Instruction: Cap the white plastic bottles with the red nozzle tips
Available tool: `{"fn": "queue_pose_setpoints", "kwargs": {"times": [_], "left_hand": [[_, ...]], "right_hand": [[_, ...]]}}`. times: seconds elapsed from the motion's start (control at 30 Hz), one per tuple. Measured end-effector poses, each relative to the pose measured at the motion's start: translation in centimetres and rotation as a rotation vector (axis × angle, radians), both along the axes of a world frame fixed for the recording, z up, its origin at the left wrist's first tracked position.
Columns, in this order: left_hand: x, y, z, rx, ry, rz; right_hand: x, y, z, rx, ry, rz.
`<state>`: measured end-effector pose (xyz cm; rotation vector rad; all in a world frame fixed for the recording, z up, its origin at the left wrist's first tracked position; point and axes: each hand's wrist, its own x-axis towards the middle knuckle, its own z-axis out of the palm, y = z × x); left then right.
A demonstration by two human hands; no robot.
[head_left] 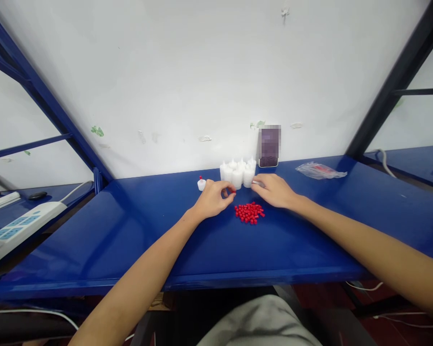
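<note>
While the left hand [212, 198] pinches what looks like a small red plastic cap [234, 191] between thumb and forefinger, a tight cluster of squat white plastic bottles with tapered nozzles [237, 174] stands just beyond those fingertips. The bottles are upright, so their long axes run vertically and the nozzles point at the ceiling, above the level of the pinched cap. The right hand [274, 190] is at the cluster's right side, its fingertips at or just beside the nearest bottle there; a sliver of white shows by them, and I cannot tell whether they grasp anything.

A loose heap of small red cylindrical caps [250, 213] lies on the glossy blue tabletop [147, 240], on the person's side of the bottles, to the right of the left fingertips and below the right hand. Left of the cluster, near the left hand, stands a lone white bottle with a red tip [201, 185].
</note>
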<state>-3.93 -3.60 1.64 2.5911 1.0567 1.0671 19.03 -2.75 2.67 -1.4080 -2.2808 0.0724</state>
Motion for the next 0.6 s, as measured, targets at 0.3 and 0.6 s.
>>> {"fn": "queue_pose_setpoints", "kwargs": {"times": [0.3, 0.6], "left_hand": [[2.2, -2.2, 0.2, 0.074, -0.288, -0.138], [2.7, -2.4, 0.1, -0.082, -0.285, -0.198]], "right_hand": [[-1.8, -2.9, 0.3, 0.114, 0.044, 0.316], [-1.7, -2.8, 0.6, -0.027, 0.262, 0.403]]}}
